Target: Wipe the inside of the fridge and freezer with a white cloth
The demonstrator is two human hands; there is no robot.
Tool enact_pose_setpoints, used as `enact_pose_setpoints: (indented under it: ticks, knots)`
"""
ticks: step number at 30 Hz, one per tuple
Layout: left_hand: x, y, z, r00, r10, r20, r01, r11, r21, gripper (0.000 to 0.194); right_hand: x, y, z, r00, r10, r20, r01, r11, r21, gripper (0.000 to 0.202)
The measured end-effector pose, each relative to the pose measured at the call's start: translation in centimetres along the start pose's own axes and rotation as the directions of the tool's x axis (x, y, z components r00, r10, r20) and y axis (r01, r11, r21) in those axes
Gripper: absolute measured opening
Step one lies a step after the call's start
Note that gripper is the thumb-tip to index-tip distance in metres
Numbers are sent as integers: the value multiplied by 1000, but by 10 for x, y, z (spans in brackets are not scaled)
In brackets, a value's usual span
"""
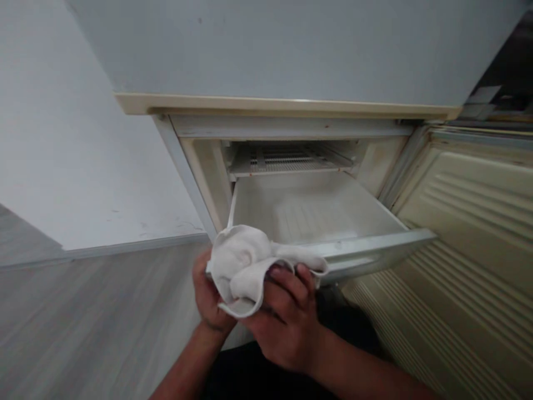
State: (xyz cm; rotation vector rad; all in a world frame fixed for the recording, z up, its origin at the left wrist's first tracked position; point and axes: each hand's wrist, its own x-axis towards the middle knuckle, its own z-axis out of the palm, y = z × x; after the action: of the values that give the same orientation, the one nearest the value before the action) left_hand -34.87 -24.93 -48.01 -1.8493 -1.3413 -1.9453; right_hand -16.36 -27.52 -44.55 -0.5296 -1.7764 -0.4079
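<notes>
- White, soft fabric cloth [244, 258], bunched into loose folds; lies over the left front corner of a pale, shallow, rectangular drawer [320, 211], one fold reaching rightward along the top of its front; folded edges hang towards the wearer.
- Right hand [289, 319] closed round the lower right part of the cloth; fingers curled into the folds, some fingertips lost beneath the fabric; back of the hand towards the camera.
- Left hand [212, 297] at the left end of the drawer front, below and left of the cloth; half curled, as far as it shows; its fingers run under the cloth, so cannot tell whether it grips cloth, drawer edge or both.
- Drawer pulled out of a cream-lined refrigerator compartment [206, 178]; inner base faintly ribbed; front panel tilted in view, its right end near the open door.
- Above the drawer, inside the compartment: a white, slotted, flat shelf [287, 162]; small reddish specks on its front edge.
- Higher up: a broad, smooth, grey-white panel [291, 50]; cream, straight trim strip [270, 104] along its lower edge.
- Right side: a cream, ribbed door liner [478, 222], swung wide; brownish marks by its upper edge.
- Left side: plain white wall [95, 150], scuffed low down; grey, wood-grained floor [104, 328] below it.
- Dark fabric clothing [254, 372] beneath the forearms.
</notes>
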Motion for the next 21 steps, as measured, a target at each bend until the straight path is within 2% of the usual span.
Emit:
enact_pose_setpoints:
  ticks: [3,6,10,13,16,18,21]
  knots:
    - [9,-15,-4,998,55,-32,-54,998,30,73,-17,5,36,995,-87,-40,85,995,-52,14]
    - [22,-12,-5,991,130,-20,-129,990,50,63,-23,18,42,993,-109,-37,105,990,-96,19]
    - [40,10,2,989,134,-65,-136,990,-27,36,-39,45,13,997,-37,-74,22,980,-199,29]
    - [47,24,8,987,90,-133,-103,990,-95,35,-53,75,-23,996,50,-74,-72,942,-328,41]
    - [48,31,11,987,51,-151,-70,990,-125,33,-64,111,-53,980,139,-145,-188,890,-416,57]
    - [49,33,13,989,47,-143,-65,990,-123,33,-68,133,-65,960,170,-222,-251,872,-421,62]
    - [54,30,18,988,42,-146,-62,988,-139,33,-70,158,-68,923,226,-312,-344,847,-404,60]
